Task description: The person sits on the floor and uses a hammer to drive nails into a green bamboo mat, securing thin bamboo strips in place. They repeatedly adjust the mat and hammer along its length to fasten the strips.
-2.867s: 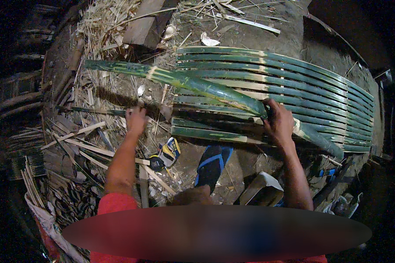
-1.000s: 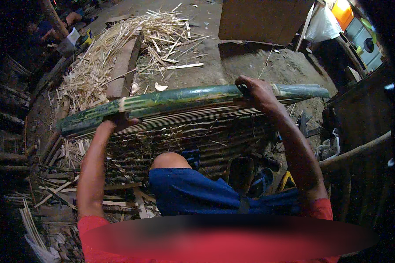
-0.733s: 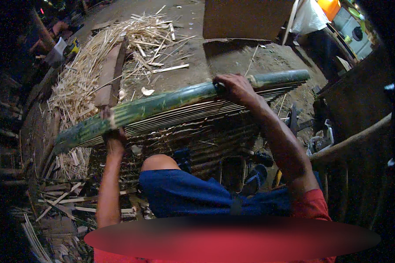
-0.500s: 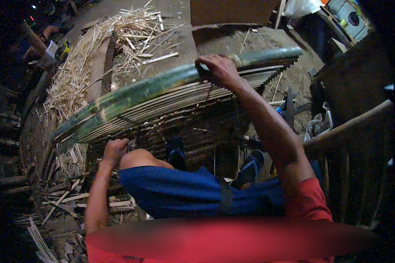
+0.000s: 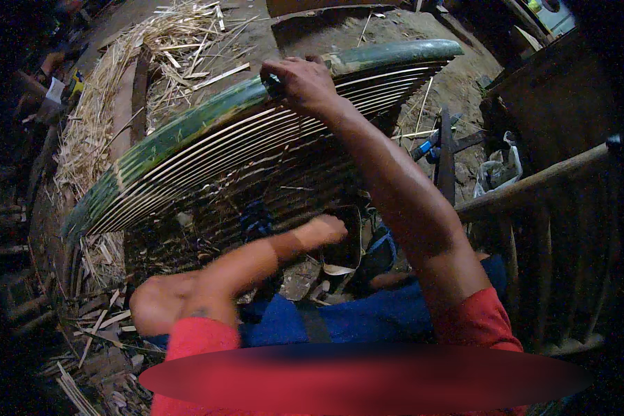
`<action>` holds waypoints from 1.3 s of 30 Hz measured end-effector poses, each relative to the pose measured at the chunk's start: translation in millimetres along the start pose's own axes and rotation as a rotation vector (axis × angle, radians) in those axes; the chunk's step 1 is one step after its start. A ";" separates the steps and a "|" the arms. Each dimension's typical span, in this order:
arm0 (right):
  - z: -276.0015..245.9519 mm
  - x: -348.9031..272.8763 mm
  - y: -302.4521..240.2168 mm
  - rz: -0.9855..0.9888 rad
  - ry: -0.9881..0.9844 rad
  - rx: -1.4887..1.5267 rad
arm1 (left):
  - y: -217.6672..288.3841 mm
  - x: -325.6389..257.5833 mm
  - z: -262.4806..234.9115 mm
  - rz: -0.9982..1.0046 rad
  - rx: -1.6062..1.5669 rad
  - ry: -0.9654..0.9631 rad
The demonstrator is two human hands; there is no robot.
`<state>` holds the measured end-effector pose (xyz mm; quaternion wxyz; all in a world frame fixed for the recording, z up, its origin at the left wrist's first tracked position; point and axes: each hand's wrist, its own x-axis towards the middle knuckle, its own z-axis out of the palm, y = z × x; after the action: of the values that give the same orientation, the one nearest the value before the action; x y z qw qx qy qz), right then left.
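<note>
A long slatted bamboo panel [image 5: 208, 125], with a thick green pole along its far edge and many thin pale slats below it, tilts across the view in front of me. My right hand [image 5: 301, 83] is closed over the pole near its middle, fingers curled past the far side. My left hand [image 5: 324, 230] is curled closed over a dark container [image 5: 350, 243] between my feet, below the panel. Whatever it may hold is hidden. My left knee [image 5: 159, 305] is bent beside my left arm.
A heap of pale bamboo shavings [image 5: 93, 132] lies at the far left, beside a wooden plank [image 5: 126, 104]. Split strips [image 5: 104, 322] are scattered at the near left. To the right are a wooden rail [image 5: 541, 177], a clear plastic bag [image 5: 499, 166] and a blue-handled tool [image 5: 425, 147].
My left hand has swung from beside my left knee rightward to the dark container. The panel and my right hand appear shifted left and farther up in the view.
</note>
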<state>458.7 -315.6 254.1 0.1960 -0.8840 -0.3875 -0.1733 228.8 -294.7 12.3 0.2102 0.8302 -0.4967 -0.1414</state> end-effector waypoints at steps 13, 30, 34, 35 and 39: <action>-7.6 -3.4 -6.8 0.063 -0.011 0.061 | 9.9 45.4 151.0 -0.328 -0.007 -0.416; -11.9 -12.4 -13.3 0.049 0.068 0.030 | 56.5 2.9 140.6 -0.368 -0.034 -0.375; -12.6 -9.5 -13.2 0.070 0.033 0.056 | 53.2 -0.7 153.7 -0.083 0.148 -0.407; -12.4 -9.3 -13.5 0.065 0.040 0.057 | 49.2 -1.3 157.1 -0.188 0.095 -0.421; -10.7 -9.8 -13.4 0.073 -0.002 0.071 | 17.4 -4.9 152.2 -0.605 -0.139 -0.466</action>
<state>440.6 -318.4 261.8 0.2329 -0.8901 -0.3613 -0.1512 145.7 -329.4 -111.8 0.0964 0.8686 -0.2530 -0.4150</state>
